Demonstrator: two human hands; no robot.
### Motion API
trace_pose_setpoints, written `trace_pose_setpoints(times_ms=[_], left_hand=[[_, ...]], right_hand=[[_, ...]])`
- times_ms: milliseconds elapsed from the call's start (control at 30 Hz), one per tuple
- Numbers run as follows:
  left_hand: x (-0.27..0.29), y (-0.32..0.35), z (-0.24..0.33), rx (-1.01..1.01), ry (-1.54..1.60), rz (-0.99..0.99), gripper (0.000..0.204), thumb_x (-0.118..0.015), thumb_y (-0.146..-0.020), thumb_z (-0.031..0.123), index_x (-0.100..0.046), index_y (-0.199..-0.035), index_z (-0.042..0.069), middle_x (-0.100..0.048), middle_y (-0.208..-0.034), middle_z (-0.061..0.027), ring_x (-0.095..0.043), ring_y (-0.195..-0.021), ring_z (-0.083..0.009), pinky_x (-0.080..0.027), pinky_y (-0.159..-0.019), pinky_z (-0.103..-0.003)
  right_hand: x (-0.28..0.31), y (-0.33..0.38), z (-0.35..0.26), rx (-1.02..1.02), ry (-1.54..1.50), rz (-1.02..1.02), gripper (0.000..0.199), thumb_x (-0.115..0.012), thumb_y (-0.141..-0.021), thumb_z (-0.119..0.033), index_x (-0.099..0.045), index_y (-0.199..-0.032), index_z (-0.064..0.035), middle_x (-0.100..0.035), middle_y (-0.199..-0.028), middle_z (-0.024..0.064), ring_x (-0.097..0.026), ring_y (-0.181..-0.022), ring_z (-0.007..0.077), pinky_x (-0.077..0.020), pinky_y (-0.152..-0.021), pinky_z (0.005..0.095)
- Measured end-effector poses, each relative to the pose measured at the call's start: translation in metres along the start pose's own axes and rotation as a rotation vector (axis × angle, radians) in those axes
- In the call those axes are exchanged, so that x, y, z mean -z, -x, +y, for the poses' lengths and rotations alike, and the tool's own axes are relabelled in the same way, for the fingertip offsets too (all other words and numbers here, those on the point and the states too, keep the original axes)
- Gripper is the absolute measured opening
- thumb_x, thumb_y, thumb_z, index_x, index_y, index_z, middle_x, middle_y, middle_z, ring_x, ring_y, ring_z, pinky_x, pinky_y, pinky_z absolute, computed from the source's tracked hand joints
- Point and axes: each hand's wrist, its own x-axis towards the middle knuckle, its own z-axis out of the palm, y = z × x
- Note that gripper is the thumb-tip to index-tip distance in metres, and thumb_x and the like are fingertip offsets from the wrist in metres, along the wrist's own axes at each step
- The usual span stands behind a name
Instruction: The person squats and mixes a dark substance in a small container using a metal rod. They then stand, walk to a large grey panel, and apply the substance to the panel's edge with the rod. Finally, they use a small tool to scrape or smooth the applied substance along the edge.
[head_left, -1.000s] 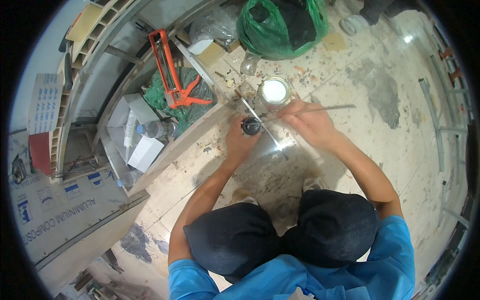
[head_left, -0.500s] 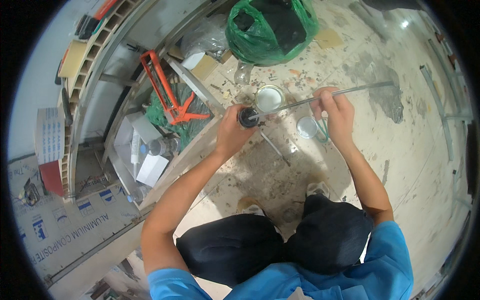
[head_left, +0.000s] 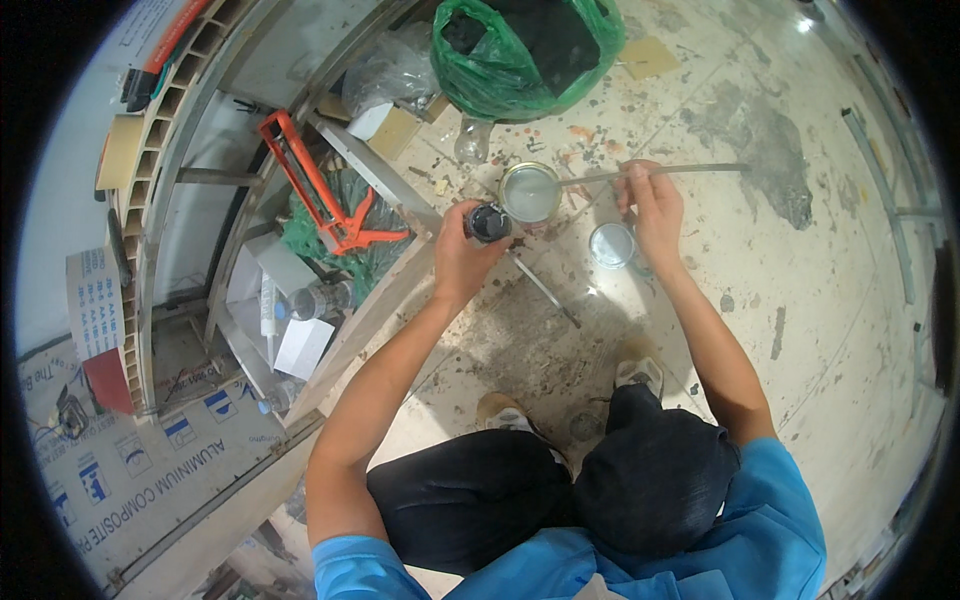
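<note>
- Because the small round container with a dark open mouth (head_left: pixel 487 224) has no cover on it, we see the left hand (head_left: pixel 465 262) curled around its side near the centre of the frame, seemingly to keep the mouth up and the rim free.
- We find the right hand (head_left: pixel 655 205), right of centre, pinching a thin straight grey metal rod (head_left: pixel 700 168) between thumb and fingertips, partway along; that grip probably balances it, one end pointing left and the other jutting right.
- Just above centre, the open round metal tin with pale contents (head_left: pixel 530 218) stands on the stained pale floor (head_left: pixel 830 300), beside the container, which we judge keeps both within short reach of the rod. We cannot tell whether the rod's left end touches the tin's rim.
- Right of centre, a flat round silvery disc (head_left: pixel 611 245) lies near the right hand; we take it for the tin's lid, set aside.
- Below the container, a thin pale stick (head_left: pixel 541 288) lies on the floor, in neither hand.
- Toward the upper left, an orange caulking gun (head_left: pixel 348 238) rests on crumpled green plastic; at upper centre sits a green plastic bag (head_left: pixel 490 95). Both lie apart from the hands, leaving them room.
</note>
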Motion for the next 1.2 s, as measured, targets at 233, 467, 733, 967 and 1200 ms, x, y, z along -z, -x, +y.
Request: trace_pose_setpoints(times_ms=[233, 467, 733, 967, 1200], left_hand=[[0.008, 0.006, 0.006, 0.036, -0.064, 0.011, 0.069, -0.097, -0.080, 0.006, -0.057, -0.136, 0.003, -0.071, -0.124, -0.0120, -0.072, -0.111, -0.0227, -0.058, -0.098, -0.037], [0.013, 0.010, 0.010, 0.018, -0.099, 0.003, 0.069, -0.098, -0.079, 0.008, -0.058, -0.135, 0.003, -0.070, -0.125, -0.0150, -0.072, -0.113, -0.0268, -0.057, -0.098, -0.039], [0.008, 0.004, 0.020, 0.002, -0.128, 0.010, 0.068, -0.097, -0.079, 0.012, -0.060, -0.134, 0.001, -0.069, -0.126, -0.0176, -0.070, -0.115, -0.0322, -0.056, -0.099, -0.040], [0.002, -0.007, 0.033, 0.014, -0.125, 0.032, 0.067, -0.095, -0.079, 0.019, -0.060, -0.133, 0.001, -0.068, -0.128, -0.0171, -0.070, -0.117, -0.0354, -0.056, -0.097, -0.045], [0.001, -0.002, 0.034, 0.029, -0.072, 0.048, 0.076, -0.098, -0.075, 0.019, -0.060, -0.138, 0.002, -0.071, -0.125, -0.0152, -0.070, -0.114, -0.0305, -0.056, -0.099, -0.043]], right_hand=[[-0.011, -0.005, 0.021, -0.140, 0.006, 0.054, 0.031, -0.058, -0.117, -0.025, -0.071, -0.119, 0.0037, -0.072, -0.092, 0.0075, -0.061, -0.073, 0.0106, -0.0502, -0.064, 0.0279], [0.013, -0.006, 0.030, -0.271, -0.194, 0.192, 0.031, -0.057, -0.115, -0.029, -0.069, -0.115, 0.0000, -0.066, -0.086, 0.0045, -0.054, -0.072, 0.0141, -0.0435, -0.066, 0.0311], [0.033, -0.012, 0.015, -0.262, -0.287, 0.219, 0.031, -0.058, -0.115, -0.025, -0.067, -0.118, 0.0040, -0.067, -0.089, 0.0076, -0.053, -0.072, 0.0137, -0.0441, -0.066, 0.0309], [0.024, -0.014, -0.053, -0.133, -0.282, 0.128, 0.033, -0.062, -0.113, -0.027, -0.068, -0.118, 0.0052, -0.066, -0.089, 0.0081, -0.049, -0.071, 0.0117, -0.0390, -0.062, 0.0282], [-0.027, 0.004, -0.111, 0.165, 0.134, -0.213, 0.030, -0.061, -0.116, -0.027, -0.072, -0.117, 0.0003, -0.071, -0.089, 0.0046, -0.057, -0.069, 0.0071, -0.0462, -0.062, 0.0246]])
